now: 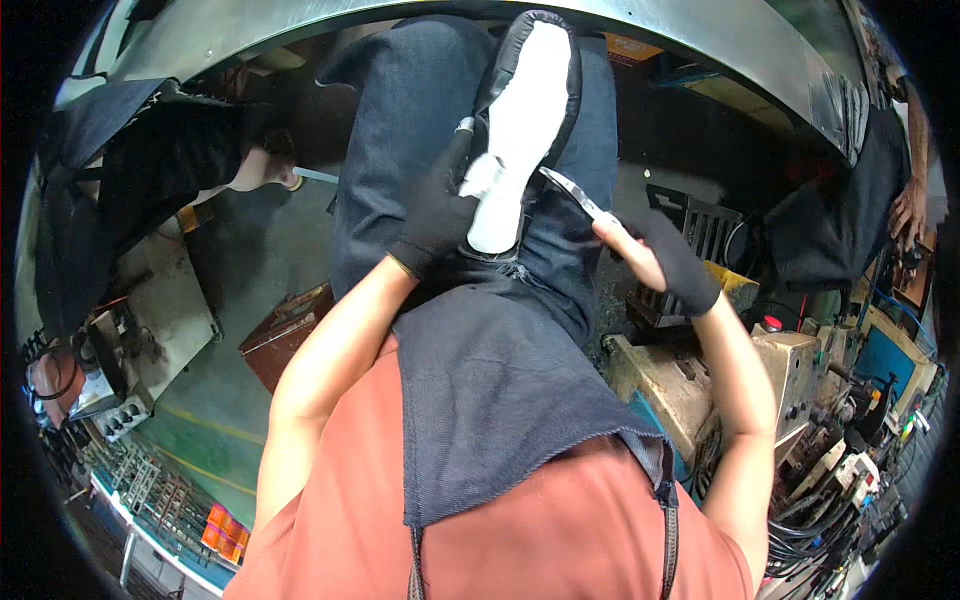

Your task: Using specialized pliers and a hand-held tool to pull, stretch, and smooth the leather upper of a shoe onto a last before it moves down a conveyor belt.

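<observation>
An upturned shoe with a white sole side [532, 110] and black material folded round its edge lies over my lap, toe pointing away. My left hand [437, 210], in a black glove, is closed on the shoe's left side near the heel. Beside its fingers shows a crumpled white bit [482, 176]; I cannot tell whether it is a wrapped thumb or loose material. In my right hand [665, 262], gloved in black with bare fingertips, is a slim tool with a shiny curved metal tip [570, 187]. That tip points at the shoe's right edge, close to the heel half.
A metal bench edge [740, 50] curves across the far side. People sit to the left and right; one hand [908, 215] shows at far right. A reddish-brown box [285, 335] stands on the floor at left. Machine parts and cables [800, 520] crowd the lower right.
</observation>
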Tool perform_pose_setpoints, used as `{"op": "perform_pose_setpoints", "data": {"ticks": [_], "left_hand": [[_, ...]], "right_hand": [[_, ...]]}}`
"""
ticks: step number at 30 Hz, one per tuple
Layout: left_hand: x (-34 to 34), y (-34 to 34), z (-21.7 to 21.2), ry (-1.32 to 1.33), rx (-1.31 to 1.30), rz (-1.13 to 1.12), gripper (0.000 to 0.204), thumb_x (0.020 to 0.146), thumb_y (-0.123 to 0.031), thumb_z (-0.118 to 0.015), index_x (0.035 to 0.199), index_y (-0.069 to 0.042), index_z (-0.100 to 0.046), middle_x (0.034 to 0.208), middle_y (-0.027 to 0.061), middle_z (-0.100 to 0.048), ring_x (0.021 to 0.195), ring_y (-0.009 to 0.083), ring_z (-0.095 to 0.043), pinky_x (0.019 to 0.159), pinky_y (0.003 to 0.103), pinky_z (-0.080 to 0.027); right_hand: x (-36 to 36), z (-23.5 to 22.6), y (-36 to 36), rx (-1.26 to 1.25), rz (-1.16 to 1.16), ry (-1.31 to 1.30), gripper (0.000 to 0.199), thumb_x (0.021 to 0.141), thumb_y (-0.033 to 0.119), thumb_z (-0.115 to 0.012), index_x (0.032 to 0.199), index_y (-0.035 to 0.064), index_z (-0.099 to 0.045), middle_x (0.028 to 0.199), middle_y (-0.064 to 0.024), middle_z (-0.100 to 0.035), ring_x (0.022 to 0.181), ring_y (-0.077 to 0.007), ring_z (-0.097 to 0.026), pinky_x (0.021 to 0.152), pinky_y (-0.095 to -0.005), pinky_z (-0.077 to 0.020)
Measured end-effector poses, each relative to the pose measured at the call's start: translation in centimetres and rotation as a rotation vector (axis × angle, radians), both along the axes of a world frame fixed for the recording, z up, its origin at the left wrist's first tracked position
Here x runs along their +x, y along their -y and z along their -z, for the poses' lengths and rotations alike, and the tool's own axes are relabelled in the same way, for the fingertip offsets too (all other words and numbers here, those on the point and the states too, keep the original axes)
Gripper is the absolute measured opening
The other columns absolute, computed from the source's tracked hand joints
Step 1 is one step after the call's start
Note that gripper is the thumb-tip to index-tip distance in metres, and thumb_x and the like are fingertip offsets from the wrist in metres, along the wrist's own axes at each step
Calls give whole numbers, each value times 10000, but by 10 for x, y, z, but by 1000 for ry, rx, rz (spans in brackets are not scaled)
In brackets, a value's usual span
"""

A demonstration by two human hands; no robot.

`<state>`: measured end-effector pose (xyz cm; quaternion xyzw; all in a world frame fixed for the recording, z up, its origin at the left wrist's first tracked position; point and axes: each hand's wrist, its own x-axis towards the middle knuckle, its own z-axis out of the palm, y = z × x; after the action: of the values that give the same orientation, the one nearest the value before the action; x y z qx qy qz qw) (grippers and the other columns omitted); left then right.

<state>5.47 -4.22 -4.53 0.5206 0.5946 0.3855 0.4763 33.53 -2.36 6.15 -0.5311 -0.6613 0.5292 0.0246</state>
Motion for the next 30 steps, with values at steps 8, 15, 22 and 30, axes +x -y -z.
{"op": "perform_pose_setpoints", "data": {"ticks": [8, 15, 22, 30], "left_hand": [[-18, -6, -4, -158, 131, 46, 567, 918, -131, -562, 1440, 28, -409, 1388, 238, -532, 1280, 343, -539, 1047, 360, -434], [-21, 9, -15, 3, 93, 59, 718, 852, -234, -722, 1437, 32, -404, 1347, 250, -560, 1267, 334, -555, 1029, 364, -454], [-14, 24, -19, -111, 165, 193, 841, 835, -245, -740, 1475, 71, -296, 1462, 283, -427, 1356, 350, -460, 1086, 388, -403], [2, 28, -51, -177, 242, 236, 895, 801, -132, -744, 1485, 107, -220, 1470, 342, -370, 1351, 405, -442, 1096, 408, -386]], "right_hand": [[-12, -2, -48, -75, -236, 6, 392, 1012, 370, -549, 821, 31, -598, 674, 54, -478, 623, -58, -410, 562, -252, -356], [-15, -4, -41, -215, -91, -57, 413, 1005, 370, -554, 796, 17, -601, 645, 19, -481, 592, -81, -405, 549, -275, -366], [-88, -52, -38, 465, -622, 445, 419, 953, 344, -555, 719, 16, -673, 660, -190, -614, 636, -333, -628, 594, -420, -487], [-92, -67, -25, 363, -596, 635, 369, 951, 309, -549, 776, 47, -742, 732, -182, -682, 714, -325, -701, 661, -427, -552]]}}
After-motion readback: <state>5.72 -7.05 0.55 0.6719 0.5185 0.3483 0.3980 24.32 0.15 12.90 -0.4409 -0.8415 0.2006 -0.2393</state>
